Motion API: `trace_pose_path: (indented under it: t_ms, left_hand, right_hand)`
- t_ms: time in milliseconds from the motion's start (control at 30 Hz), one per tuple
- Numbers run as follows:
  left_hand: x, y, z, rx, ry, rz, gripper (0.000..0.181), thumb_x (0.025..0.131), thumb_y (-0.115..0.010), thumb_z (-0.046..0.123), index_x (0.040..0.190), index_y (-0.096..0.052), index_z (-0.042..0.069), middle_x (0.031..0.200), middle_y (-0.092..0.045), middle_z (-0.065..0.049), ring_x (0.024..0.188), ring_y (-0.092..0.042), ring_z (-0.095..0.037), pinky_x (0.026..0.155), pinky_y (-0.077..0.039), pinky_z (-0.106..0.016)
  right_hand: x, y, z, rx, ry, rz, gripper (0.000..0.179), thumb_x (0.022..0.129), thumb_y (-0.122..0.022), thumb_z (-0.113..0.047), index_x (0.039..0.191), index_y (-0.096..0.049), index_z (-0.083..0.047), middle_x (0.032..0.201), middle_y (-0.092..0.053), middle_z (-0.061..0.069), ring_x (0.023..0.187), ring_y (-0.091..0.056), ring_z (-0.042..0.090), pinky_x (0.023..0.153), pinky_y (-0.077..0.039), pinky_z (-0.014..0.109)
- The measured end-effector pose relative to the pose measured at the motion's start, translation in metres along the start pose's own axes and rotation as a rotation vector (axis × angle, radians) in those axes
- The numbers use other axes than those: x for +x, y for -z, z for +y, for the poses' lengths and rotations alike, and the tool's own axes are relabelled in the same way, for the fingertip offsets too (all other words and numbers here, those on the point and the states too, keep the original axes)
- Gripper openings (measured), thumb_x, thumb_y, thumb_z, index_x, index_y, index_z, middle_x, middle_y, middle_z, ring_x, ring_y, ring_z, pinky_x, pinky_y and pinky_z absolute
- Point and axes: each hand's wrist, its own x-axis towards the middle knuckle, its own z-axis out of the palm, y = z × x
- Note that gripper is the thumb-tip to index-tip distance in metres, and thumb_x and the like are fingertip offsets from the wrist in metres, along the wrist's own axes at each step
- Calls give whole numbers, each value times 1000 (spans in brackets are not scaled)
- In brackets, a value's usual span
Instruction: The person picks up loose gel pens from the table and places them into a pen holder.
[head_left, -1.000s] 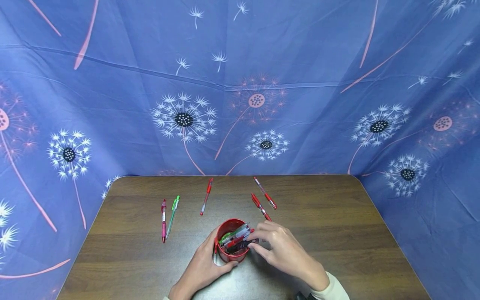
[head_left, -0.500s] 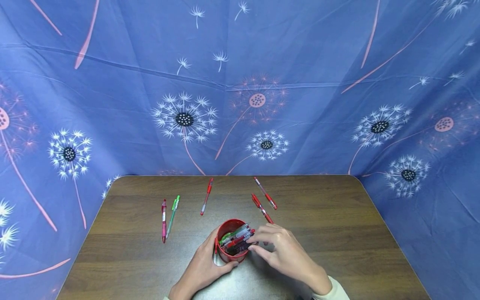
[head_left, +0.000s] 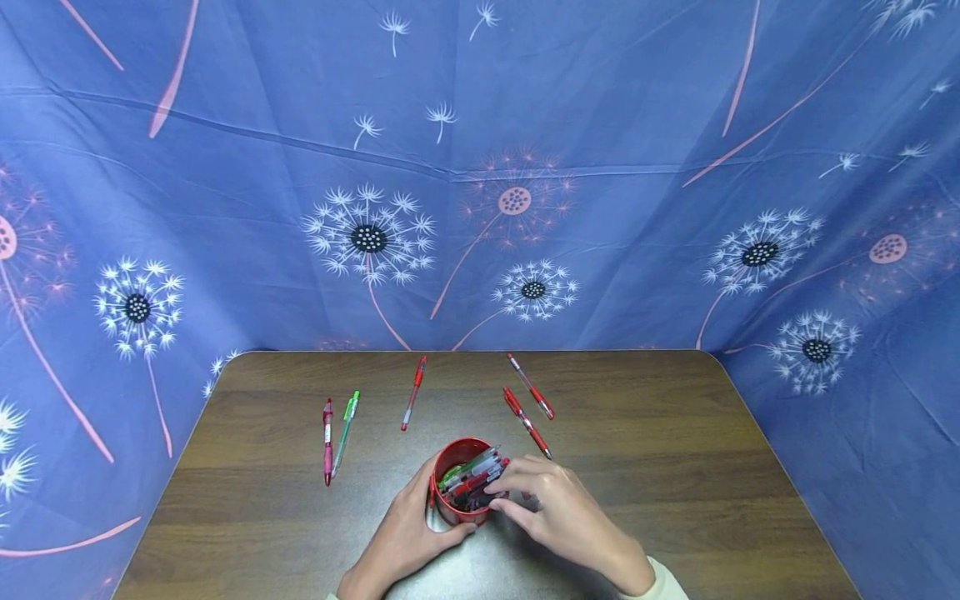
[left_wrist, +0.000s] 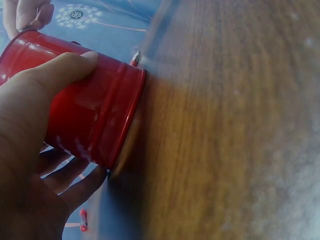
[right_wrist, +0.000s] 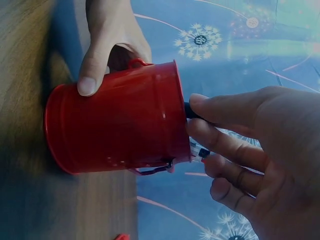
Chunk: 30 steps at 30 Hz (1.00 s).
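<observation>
A red metal pail (head_left: 457, 447) with a wire handle stands on the table, packed with several pens (head_left: 474, 471) in green, grey, red and black. My left hand (head_left: 405, 529) grips its side, thumb along the near wall and fingers curled round the far side. At the right of the rim, my right hand (head_left: 558, 504) pinches the end of a black pen (right_wrist: 191, 111) between thumb and index finger. The rest of that pen is hidden inside the pail in the right wrist view. The other fingers of the right hand are loosely bent beside the rim.
A pink pen (head_left: 327, 442) and a green pen (head_left: 346, 433) lie to the left on the wooden table (head_left: 675, 467). Further back lies a red pen (head_left: 413, 392). Two more red pens lie right of centre. A blue patterned cloth (head_left: 637, 208) hangs behind.
The right hand has moved slightly left and down toward the pail, and the black pen shows less beyond the rim. The left hand and the pail have stayed in place.
</observation>
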Motion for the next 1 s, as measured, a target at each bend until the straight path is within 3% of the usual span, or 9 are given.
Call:
trace_pose_path:
  t_ms: [233,567,800,1000]
  left_hand:
    - [0,-1,0,-1,-3,1,103,74,-100,41,159,-43,38,150,-58,14,136,-58,-11,112,-53,-43]
    - [-1,-1,0,10,2,8,103,73,-100,40,159,-43,37,150,-59,12,136,-59,-11,111,-53,-43]
    - [-1,-1,0,7,6,7,103,73,-101,41,158,-44,37,149,-59,12,136,-59,-12,111,-53,-44]
    - [-1,-1,-1,6,8,3,102,74,-99,45,159,-42,39,149,-58,14,135,-59,-11,111,-53,-44]
  right_hand:
    - [-4,-4,0,-55,-32,16,12,93,-84,-17,106,-84,-16,98,-68,-16,89,-62,1,74,-55,22]
    - [-6,-10,-1,64,-61,81,15,93,-82,-6,104,-79,-15,92,-66,-17,75,-53,-2,62,-48,16]
    - [-7,-12,-4,112,-102,96,13,95,-81,-5,104,-80,-14,95,-71,-13,75,-53,-4,63,-47,12]
    - [-7,-16,-4,62,-101,102,12,93,-83,-7,101,-81,-16,96,-72,-14,76,-57,3,66,-47,12]
